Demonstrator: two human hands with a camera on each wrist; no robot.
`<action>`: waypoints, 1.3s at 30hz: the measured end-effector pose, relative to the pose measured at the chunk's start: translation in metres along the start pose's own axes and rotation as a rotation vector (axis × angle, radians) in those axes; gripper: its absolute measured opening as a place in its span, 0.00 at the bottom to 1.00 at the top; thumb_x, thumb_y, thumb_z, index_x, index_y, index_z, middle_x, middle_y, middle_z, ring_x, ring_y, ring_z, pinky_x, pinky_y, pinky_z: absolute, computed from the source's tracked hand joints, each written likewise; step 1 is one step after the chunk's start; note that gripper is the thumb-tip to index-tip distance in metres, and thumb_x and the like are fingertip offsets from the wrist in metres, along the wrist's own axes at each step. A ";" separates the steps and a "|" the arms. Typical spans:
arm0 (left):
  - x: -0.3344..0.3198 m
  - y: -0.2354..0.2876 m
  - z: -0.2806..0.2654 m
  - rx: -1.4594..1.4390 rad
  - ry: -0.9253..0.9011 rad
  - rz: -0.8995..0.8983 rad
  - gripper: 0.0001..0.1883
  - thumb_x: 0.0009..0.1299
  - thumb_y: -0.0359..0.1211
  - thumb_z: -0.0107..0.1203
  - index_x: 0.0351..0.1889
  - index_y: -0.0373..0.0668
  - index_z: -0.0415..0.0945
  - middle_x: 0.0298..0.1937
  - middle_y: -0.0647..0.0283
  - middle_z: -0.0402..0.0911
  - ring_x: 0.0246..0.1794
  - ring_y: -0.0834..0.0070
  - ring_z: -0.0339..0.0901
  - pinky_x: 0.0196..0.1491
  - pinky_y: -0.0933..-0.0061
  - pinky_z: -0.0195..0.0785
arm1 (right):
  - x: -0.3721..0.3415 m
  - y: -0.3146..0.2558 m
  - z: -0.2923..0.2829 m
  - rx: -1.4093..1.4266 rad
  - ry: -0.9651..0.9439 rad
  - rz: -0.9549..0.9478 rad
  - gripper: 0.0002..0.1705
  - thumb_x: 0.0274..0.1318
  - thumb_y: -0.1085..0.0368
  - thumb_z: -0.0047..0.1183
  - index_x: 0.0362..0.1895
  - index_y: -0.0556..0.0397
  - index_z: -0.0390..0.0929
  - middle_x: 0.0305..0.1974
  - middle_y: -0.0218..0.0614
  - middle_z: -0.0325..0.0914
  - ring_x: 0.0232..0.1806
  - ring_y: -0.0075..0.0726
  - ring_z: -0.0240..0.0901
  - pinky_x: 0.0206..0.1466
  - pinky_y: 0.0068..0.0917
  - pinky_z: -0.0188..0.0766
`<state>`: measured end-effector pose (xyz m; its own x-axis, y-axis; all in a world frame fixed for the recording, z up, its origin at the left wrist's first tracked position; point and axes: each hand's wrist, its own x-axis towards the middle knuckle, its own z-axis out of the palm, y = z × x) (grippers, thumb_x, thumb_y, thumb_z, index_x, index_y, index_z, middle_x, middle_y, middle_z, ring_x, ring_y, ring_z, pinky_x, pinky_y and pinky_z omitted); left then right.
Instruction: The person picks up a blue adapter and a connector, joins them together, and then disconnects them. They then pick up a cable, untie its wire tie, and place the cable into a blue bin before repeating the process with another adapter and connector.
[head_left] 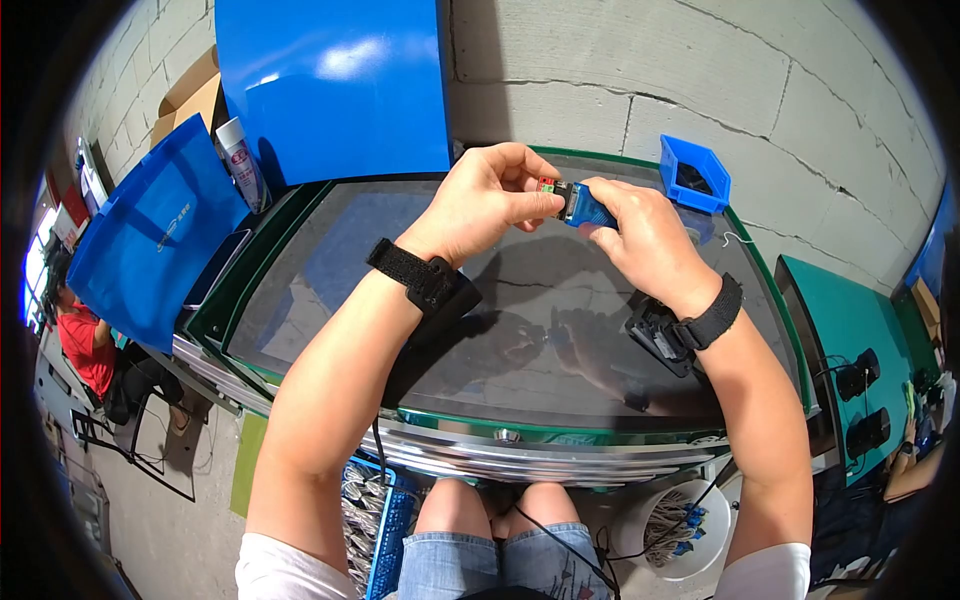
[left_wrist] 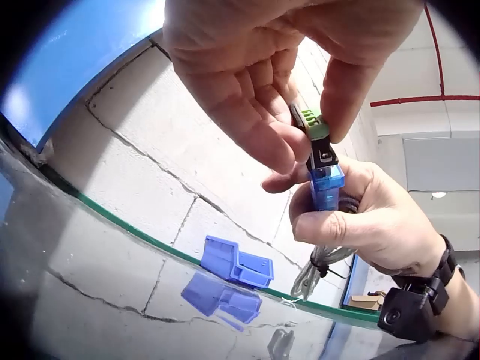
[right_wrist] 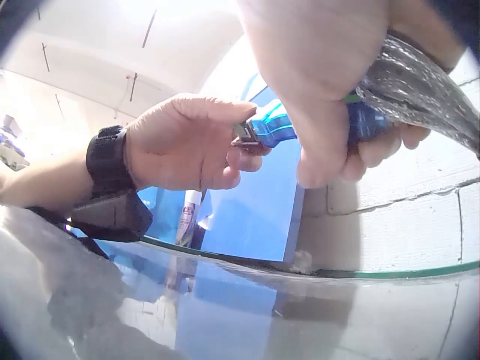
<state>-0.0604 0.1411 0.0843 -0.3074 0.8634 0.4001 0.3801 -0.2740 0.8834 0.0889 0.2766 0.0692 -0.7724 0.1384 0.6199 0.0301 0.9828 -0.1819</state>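
Note:
Between the thumb and fingers of my left hand (head_left: 478,200) is a small black connector block with green screw terminals (left_wrist: 318,129). My right hand (head_left: 655,240) grips a translucent blue cable plug (head_left: 592,206), thumb on one side and fingers curled round the other. The block and the plug's metal end meet end to end, raised over the table. A coiled grey cable (right_wrist: 427,86) trails from the back of the plug, past the right palm. In the left wrist view a black tie bunches the coil below the right hand.
Beneath the hands lies a dark glossy tabletop (head_left: 520,330) with a green edge. A blue bin (head_left: 693,176) stands at the back right. A spray can (head_left: 243,165) and blue panels are at the left. Below are a white bucket (head_left: 625,530) and a blue basket (head_left: 400,520) of cables.

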 end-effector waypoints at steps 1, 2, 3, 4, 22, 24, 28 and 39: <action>0.000 0.000 0.001 0.023 0.015 -0.007 0.11 0.59 0.27 0.62 0.38 0.35 0.76 0.27 0.70 0.76 0.28 0.82 0.75 0.35 0.81 0.70 | 0.000 0.001 0.000 -0.017 -0.019 0.009 0.13 0.46 0.72 0.56 0.39 0.55 0.71 0.33 0.46 0.75 0.41 0.56 0.73 0.41 0.47 0.69; 0.000 0.000 0.001 0.023 0.013 -0.007 0.11 0.59 0.27 0.62 0.38 0.35 0.76 0.27 0.70 0.76 0.28 0.82 0.75 0.35 0.81 0.70 | 0.000 0.001 0.000 -0.034 -0.039 0.018 0.13 0.46 0.72 0.55 0.39 0.55 0.71 0.33 0.47 0.75 0.41 0.56 0.73 0.41 0.47 0.69; 0.001 -0.002 0.002 0.026 0.012 0.020 0.11 0.59 0.26 0.63 0.38 0.36 0.76 0.27 0.69 0.76 0.28 0.82 0.75 0.35 0.81 0.70 | -0.001 0.002 0.000 -0.034 -0.038 0.019 0.13 0.46 0.72 0.55 0.39 0.55 0.71 0.33 0.47 0.75 0.41 0.56 0.73 0.41 0.47 0.69; 0.001 -0.003 0.002 0.029 0.011 0.047 0.11 0.58 0.26 0.63 0.38 0.37 0.76 0.28 0.69 0.77 0.28 0.82 0.75 0.35 0.81 0.70 | -0.001 0.002 0.000 -0.031 -0.020 0.006 0.13 0.46 0.72 0.55 0.39 0.56 0.70 0.33 0.47 0.75 0.41 0.56 0.73 0.41 0.47 0.69; 0.004 -0.007 -0.001 -0.104 -0.003 0.090 0.09 0.60 0.27 0.62 0.38 0.39 0.77 0.30 0.66 0.79 0.30 0.81 0.73 0.36 0.80 0.67 | 0.000 0.002 0.003 0.003 -0.015 -0.021 0.14 0.48 0.68 0.58 0.36 0.58 0.67 0.32 0.50 0.76 0.39 0.59 0.73 0.40 0.48 0.69; 0.005 -0.006 0.001 -0.117 0.019 0.048 0.09 0.61 0.27 0.62 0.38 0.39 0.77 0.30 0.66 0.79 0.30 0.82 0.73 0.36 0.80 0.67 | 0.000 0.003 0.003 -0.025 0.002 -0.036 0.14 0.48 0.68 0.58 0.36 0.58 0.67 0.32 0.50 0.76 0.39 0.59 0.73 0.40 0.48 0.69; 0.005 -0.006 0.002 -0.137 0.072 -0.024 0.09 0.62 0.28 0.60 0.40 0.38 0.76 0.31 0.66 0.78 0.29 0.82 0.72 0.35 0.80 0.67 | 0.001 0.001 0.003 -0.013 -0.040 0.006 0.14 0.48 0.68 0.58 0.36 0.59 0.67 0.32 0.51 0.76 0.39 0.59 0.74 0.40 0.48 0.70; 0.009 -0.009 -0.016 -0.220 0.275 0.167 0.08 0.62 0.28 0.57 0.38 0.36 0.77 0.30 0.65 0.78 0.25 0.80 0.73 0.32 0.80 0.67 | -0.002 0.004 -0.004 -0.066 -0.041 0.087 0.13 0.48 0.67 0.58 0.35 0.60 0.68 0.33 0.53 0.77 0.40 0.60 0.74 0.41 0.50 0.70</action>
<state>-0.0811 0.1442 0.0835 -0.4911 0.6615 0.5668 0.2579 -0.5111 0.8199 0.0932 0.2810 0.0703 -0.7902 0.2200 0.5719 0.1392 0.9734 -0.1822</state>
